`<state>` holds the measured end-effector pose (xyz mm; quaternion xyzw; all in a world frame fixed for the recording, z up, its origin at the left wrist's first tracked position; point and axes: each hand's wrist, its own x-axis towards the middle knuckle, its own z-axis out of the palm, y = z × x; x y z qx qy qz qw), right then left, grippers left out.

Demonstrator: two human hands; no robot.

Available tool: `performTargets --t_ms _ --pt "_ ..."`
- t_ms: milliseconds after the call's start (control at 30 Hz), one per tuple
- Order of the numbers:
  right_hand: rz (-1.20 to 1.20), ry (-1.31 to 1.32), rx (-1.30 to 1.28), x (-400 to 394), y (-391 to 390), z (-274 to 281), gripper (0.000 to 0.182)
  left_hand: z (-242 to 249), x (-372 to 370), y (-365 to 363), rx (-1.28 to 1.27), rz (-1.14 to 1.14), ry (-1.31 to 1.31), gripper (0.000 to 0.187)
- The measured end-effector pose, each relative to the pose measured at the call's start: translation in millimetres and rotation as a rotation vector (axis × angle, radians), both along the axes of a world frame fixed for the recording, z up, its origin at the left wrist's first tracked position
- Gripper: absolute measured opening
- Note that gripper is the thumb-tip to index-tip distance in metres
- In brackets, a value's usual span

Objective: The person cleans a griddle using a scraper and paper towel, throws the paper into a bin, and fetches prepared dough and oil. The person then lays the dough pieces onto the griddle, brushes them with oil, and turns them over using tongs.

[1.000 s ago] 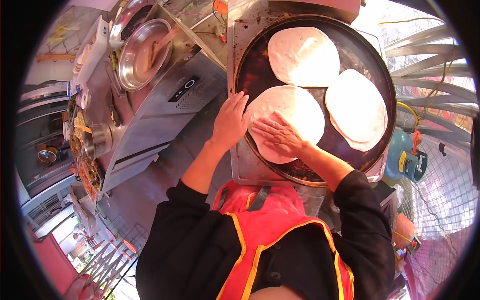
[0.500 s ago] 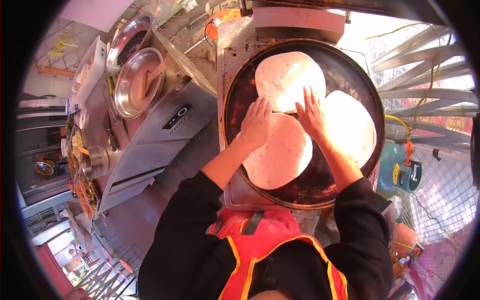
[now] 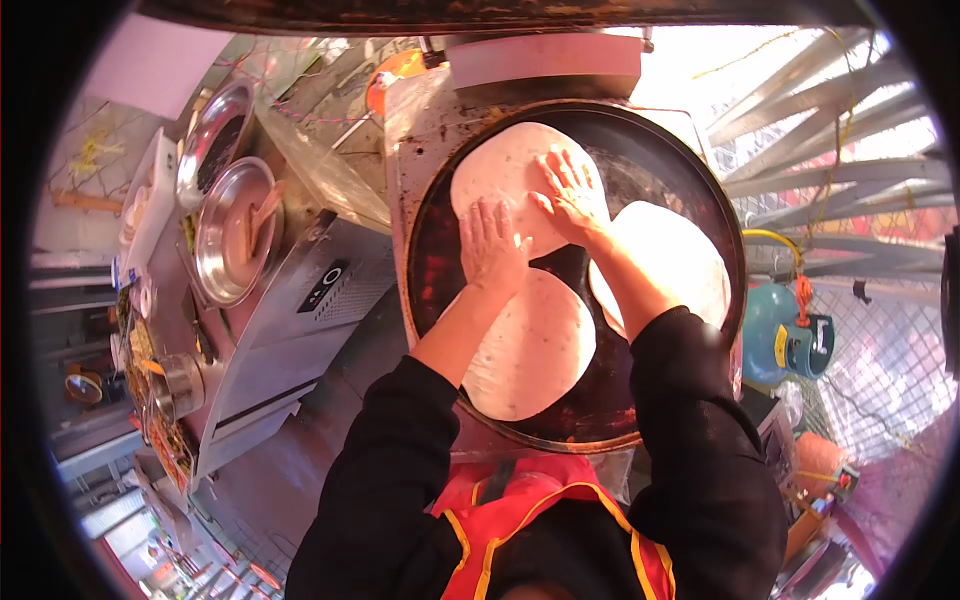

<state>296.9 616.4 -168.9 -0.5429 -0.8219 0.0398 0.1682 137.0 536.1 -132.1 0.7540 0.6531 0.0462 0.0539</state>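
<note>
Three round, pale flatbreads lie on a large round dark griddle (image 3: 655, 165). Both my hands rest palm down on the far flatbread (image 3: 505, 160). My left hand (image 3: 490, 250) has its fingers stretched over the near-left edge of that bread, and the wrist passes above the near flatbread (image 3: 530, 345). Fingers spread, my right hand (image 3: 570, 200) lies flat on the right part of the far one. Under my right forearm, the right flatbread (image 3: 680, 265) is partly covered and bright with sunlight. Neither hand grips anything.
To the left, a steel counter holds a metal bowl (image 3: 205, 250) with wooden utensils, a second bowl (image 3: 235, 100) and a small pot (image 3: 180, 388). A teal gas cylinder (image 3: 770, 330) stands right of the griddle, near a wire fence. A dark edge (image 3: 480, 18) crosses the top.
My right hand has moved from the near edge of the far flatbread farther onto its surface. That bread sits slightly more to the left on the griddle. The whole view has shifted.
</note>
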Motion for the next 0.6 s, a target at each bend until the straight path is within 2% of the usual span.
performTargets --t_ms 33,100,133,167,200,233,267,300,367,467,600 --pt "-0.011 0.071 0.024 6.1 -9.6 15.5 0.061 3.1 -0.4 1.3 -0.03 -0.011 0.018 0.071" --pt "-0.159 0.168 -0.063 33.3 -42.8 39.1 0.059 5.8 0.1 -4.3 0.066 -0.105 -0.128 0.068" --pt "-0.273 0.386 -0.166 51.5 -72.1 60.9 0.056 12.1 3.9 -10.2 0.103 -0.177 -0.184 0.065" --pt "-0.379 0.51 -0.129 80.5 -92.9 53.5 0.048 16.3 10.4 -15.6 0.143 -0.246 -0.241 0.063" --pt "-0.732 0.335 -0.465 108.8 -114.1 65.9 0.036 17.3 20.5 -22.0 0.118 -0.292 -0.28 0.062" --pt "-0.731 0.309 -0.396 150.8 -136.1 45.9 0.03 17.5 30.0 -31.4 0.088 -0.336 -0.314 0.061" --pt "-0.599 0.355 0.093 168.0 -153.3 61.1 0.029 18.3 40.4 -38.4 0.062 -0.378 -0.346 0.06" --pt "-0.81 0.285 0.071 185.1 -166.9 53.2 0.029 25.6 56.4 -45.8 0.042 -0.399 -0.432 0.056" --pt "-0.855 0.336 -0.019 209.5 -179.4 33.3 0.03 16.1 82.2 -57.3 0.104 -0.461 -0.504 0.047" --pt "-0.871 0.467 -0.079 206.7 -173.5 39.4 0.03 21.6 108.3 -71.8 0.035 -0.481 -0.547 0.037" --pt "-0.988 0.382 -0.104 200.3 -164.2 32.9 0.029 24.5 120.6 -79.5 -0.014 -0.462 -0.611 0.029"
